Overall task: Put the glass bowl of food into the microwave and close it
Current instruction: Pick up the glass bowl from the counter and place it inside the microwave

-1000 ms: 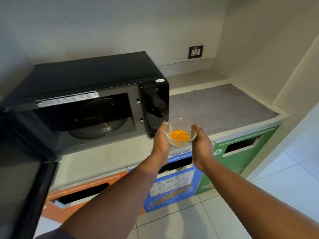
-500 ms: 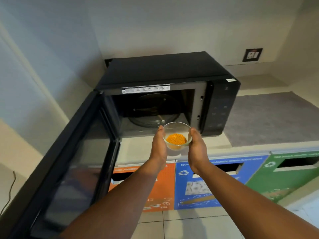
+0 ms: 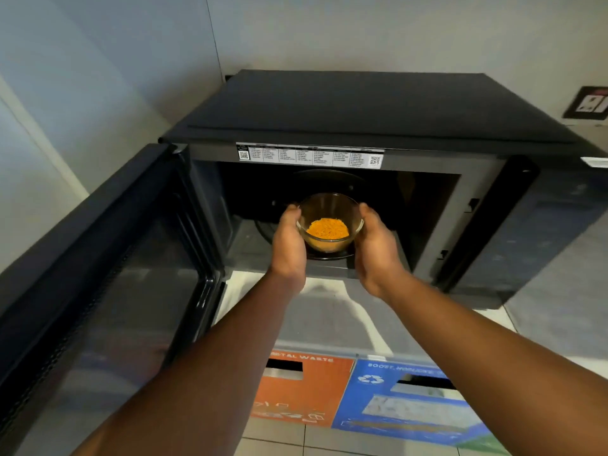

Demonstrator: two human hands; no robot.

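Observation:
A small glass bowl holding orange food sits between my two hands at the mouth of the black microwave. My left hand grips the bowl's left side and my right hand cups its right side. The bowl is over the front of the glass turntable inside the cavity; whether it touches the turntable I cannot tell. The microwave door is swung wide to the left.
The microwave stands on a pale counter in a wall corner. Its dark control panel is on the right. Below the counter edge are an orange bin front and a blue one. A wall socket is at far right.
Both hands have carried the bowl forward from in front of the counter into the microwave opening. The view has moved closer and centred on the open cavity.

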